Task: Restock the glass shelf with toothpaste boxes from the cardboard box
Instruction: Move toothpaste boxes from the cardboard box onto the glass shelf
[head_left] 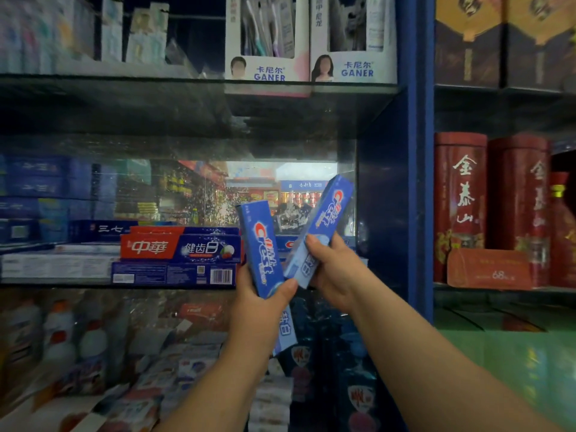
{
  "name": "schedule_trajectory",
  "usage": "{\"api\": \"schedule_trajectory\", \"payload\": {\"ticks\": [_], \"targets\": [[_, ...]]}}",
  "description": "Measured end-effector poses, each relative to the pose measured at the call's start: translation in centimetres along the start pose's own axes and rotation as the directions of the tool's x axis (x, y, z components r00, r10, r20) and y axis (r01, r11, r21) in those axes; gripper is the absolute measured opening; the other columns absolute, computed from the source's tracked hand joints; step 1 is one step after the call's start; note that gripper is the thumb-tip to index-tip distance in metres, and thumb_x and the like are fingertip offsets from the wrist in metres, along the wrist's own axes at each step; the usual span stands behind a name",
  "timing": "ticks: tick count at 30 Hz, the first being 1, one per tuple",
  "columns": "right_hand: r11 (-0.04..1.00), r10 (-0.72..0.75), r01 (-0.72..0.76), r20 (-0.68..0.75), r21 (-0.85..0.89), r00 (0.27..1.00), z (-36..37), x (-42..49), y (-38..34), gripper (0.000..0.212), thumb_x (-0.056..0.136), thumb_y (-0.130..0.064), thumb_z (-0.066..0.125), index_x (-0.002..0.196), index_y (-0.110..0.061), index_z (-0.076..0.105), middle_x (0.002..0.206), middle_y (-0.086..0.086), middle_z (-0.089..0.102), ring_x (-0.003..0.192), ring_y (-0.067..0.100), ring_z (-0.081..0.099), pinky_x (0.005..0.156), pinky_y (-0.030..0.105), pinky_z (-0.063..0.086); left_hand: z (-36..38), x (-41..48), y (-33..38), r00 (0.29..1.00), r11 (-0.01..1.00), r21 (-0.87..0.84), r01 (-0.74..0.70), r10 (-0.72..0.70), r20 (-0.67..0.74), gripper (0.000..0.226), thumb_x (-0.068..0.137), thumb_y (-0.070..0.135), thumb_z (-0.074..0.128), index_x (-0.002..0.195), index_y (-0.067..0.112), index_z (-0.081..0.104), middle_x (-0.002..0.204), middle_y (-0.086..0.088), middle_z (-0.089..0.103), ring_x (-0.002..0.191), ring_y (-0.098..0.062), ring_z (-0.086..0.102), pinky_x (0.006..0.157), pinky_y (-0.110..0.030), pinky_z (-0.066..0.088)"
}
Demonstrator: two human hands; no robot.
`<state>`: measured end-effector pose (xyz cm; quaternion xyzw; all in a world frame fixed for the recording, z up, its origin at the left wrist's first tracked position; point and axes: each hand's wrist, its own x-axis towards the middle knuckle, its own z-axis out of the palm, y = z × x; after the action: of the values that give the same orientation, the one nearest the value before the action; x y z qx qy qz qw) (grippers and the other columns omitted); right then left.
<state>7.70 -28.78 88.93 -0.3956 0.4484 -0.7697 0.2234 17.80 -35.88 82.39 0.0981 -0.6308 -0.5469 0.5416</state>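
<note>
My left hand [258, 302] grips a blue Crest toothpaste box [260, 244], held nearly upright in front of the glass shelf [62, 285]. My right hand [332, 266] grips a second blue Crest box [327, 213], tilted up to the right. The two boxes cross near their lower ends. Behind them another Crest box [288, 243] lies on the shelf. To the left lies a stack of red-and-blue toothpaste boxes [179, 248]. The cardboard box is not in view.
A blue upright post [416, 182] bounds the shelf on the right, with red tins [459, 194] beyond it. Toothbrush display cartons [268, 70] stand on the glass shelf above. Bottles [90, 344] and packets fill the level below. Blue boxes [46, 182] are stacked far left.
</note>
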Motion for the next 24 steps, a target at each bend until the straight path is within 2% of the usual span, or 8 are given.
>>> {"api": "schedule_trajectory", "payload": {"ticks": [4,7,10,12,17,21,22,24], "targets": [[0.863,-0.152,0.128,-0.01,-0.489,0.988,-2.3,1.2,-1.9,0.047,0.095,-0.032,0.053,0.14,-0.041,0.039,0.124,0.003,0.062,0.099,0.024,0.066,0.08,0.043,0.058,-0.4,0.7,-0.1,0.997,0.996,-0.059,0.07,-0.071,-0.019,0.044,0.081,0.027,0.074,0.116,0.031,0.049,0.102,0.005,0.067,0.088,-0.018,0.067,0.074,-0.036,0.053],[0.441,-0.156,0.175,0.117,-0.88,0.981,-3.5,1.2,-3.8,0.051,0.098,-0.027,0.049,0.144,-0.043,0.033,0.119,-0.001,0.057,0.081,0.014,0.06,0.054,0.019,0.047,-0.7,1.1,-0.7,0.992,0.985,-0.118,0.124,-0.127,-0.023,0.038,0.083,0.03,0.07,0.115,0.031,0.049,0.103,-0.001,0.066,0.091,-0.025,0.066,0.08,-0.044,0.055],[-0.099,-0.053,0.096,0.101,-0.991,0.993,-4.8,2.1,-4.3,0.046,0.099,-0.033,0.042,0.141,-0.051,0.035,0.134,-0.003,0.053,0.108,0.021,0.052,0.085,0.032,0.041,-0.7,1.1,-1.4,0.984,0.974,-0.155,0.167,-0.175,-0.04,0.04,0.084,0.031,0.069,0.118,0.027,0.048,0.106,-0.007,0.065,0.092,-0.028,0.066,0.082,-0.046,0.055],[-0.253,0.007,0.054,0.054,-0.966,0.999,-5.4,2.6,-3.5,0.046,0.098,-0.034,0.038,0.14,-0.053,0.033,0.142,-0.003,0.046,0.126,0.025,0.041,0.102,0.045,0.029,-0.5,1.0,-1.8,0.98,0.968,-0.171,0.184,-0.194,-0.043,0.036,0.085,0.031,0.068,0.114,0.031,0.048,0.107,-0.009,0.064,0.092,-0.028,0.066,0.081,-0.044,0.054],[-0.3,0.002,0.092,0.096,-0.949,0.995,-6.4,3.3,-1.6,0.041,0.1,-0.037,0.039,0.138,-0.051,0.039,0.141,0.001,0.039,0.131,0.024,0.033,0.108,0.044,0.024,0.2,0.5,-2.1,0.976,0.953,-0.216,0.212,-0.218,-0.004,0.036,0.089,0.033,0.062,0.122,0.028,0.047,0.102,-0.005,0.064,0.092,-0.021,0.065,0.082,-0.043,0.052],[-0.36,-0.079,0.114,0.152,-0.926,0.985,-7.0,3.2,-0.8,0.049,0.095,-0.049,0.046,0.142,-0.051,0.032,0.157,-0.003,0.015,0.145,0.025,0.008,0.116,0.056,0.007,0.8,0.3,-2.0,0.957,0.887,-0.366,0.283,-0.288,0.043,0.027,0.097,0.027,0.05,0.124,0.025,0.05,0.099,-0.003,0.064,0.087,-0.02,0.064,0.081,-0.04,0.052],[-0.296,-0.157,0.126,0.179,-0.947,0.971,-6.6,2.8,-0.8,0.05,0.094,-0.049,0.047,0.142,-0.047,0.034,0.156,-0.004,0.018,0.145,0.023,0.01,0.116,0.055,0.007,1.0,0.2,-1.8,0.955,0.864,-0.416,0.286,-0.29,0.054,0.027,0.098,0.022,0.047,0.125,0.022,0.051,0.097,-0.004,0.064,0.085,-0.02,0.063,0.079,-0.038,0.05],[0.02,-0.284,0.194,0.181,-0.981,0.942,-5.4,1.6,-1.0,0.042,0.095,-0.046,0.048,0.137,-0.038,0.047,0.146,-0.005,0.04,0.136,0.017,0.032,0.114,0.045,0.024,1.4,0.4,-1.5,0.965,0.847,-0.464,0.258,-0.249,0.082,0.033,0.098,0.014,0.046,0.131,0.02,0.049,0.099,-0.005,0.065,0.088,-0.021,0.062,0.084,-0.039,0.048]]}}
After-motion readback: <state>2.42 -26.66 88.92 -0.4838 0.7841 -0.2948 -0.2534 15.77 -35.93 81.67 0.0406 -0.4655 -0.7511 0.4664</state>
